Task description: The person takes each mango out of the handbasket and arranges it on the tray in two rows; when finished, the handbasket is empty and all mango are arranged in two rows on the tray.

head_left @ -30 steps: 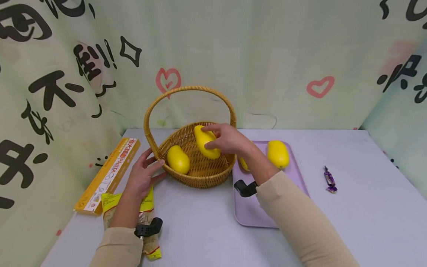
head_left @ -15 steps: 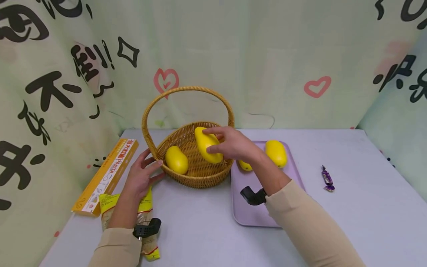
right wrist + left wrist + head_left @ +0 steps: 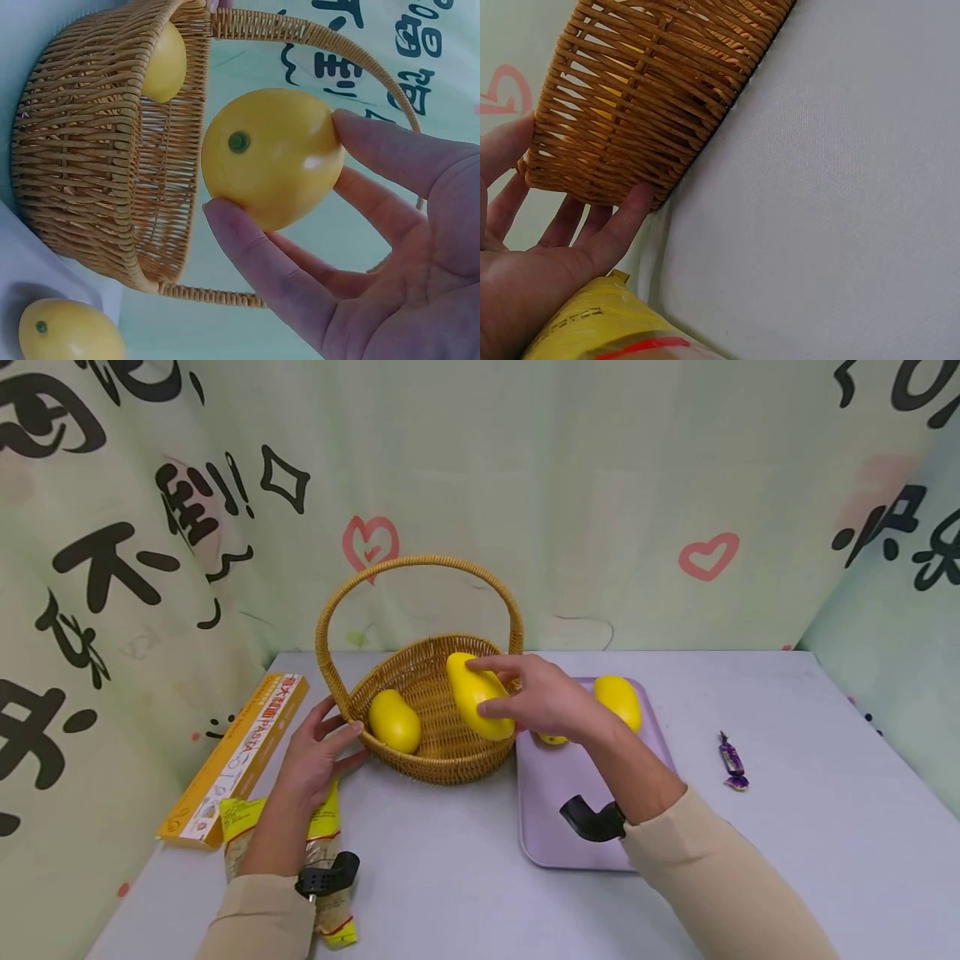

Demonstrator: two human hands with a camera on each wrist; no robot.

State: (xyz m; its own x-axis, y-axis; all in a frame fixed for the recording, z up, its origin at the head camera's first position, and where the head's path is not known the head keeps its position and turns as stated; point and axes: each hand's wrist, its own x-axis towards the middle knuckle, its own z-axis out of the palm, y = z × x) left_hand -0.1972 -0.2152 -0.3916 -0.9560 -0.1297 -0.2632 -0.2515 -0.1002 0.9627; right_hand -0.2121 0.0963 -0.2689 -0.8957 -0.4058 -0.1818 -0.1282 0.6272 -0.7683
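Observation:
My right hand (image 3: 551,697) holds a yellow mango (image 3: 477,697) between thumb and fingers, over the right side of the wicker basket (image 3: 450,768). Its green stem end shows in the right wrist view. A second mango (image 3: 394,722) lies inside the basket at the left. My left hand (image 3: 311,760) holds the basket's left side, thumb at the rim, other fingers spread along the outer wall (image 3: 630,112). On the purple tray (image 3: 570,827) lies another mango (image 3: 619,702); one more (image 3: 553,740) is mostly hidden behind my right hand.
A yellow pasta box (image 3: 232,760) lies at the table's left edge. Beside it, a yellow-ended food packet (image 3: 333,893) is partly under my left forearm. A purple-wrapped candy (image 3: 732,762) lies right of the tray. The basket's tall handle (image 3: 420,560) arches above it.
The mango in my right hand has moved right and towards me, from over the basket's middle to near its right rim. My left hand stays at the basket, and the head view has shifted slightly.

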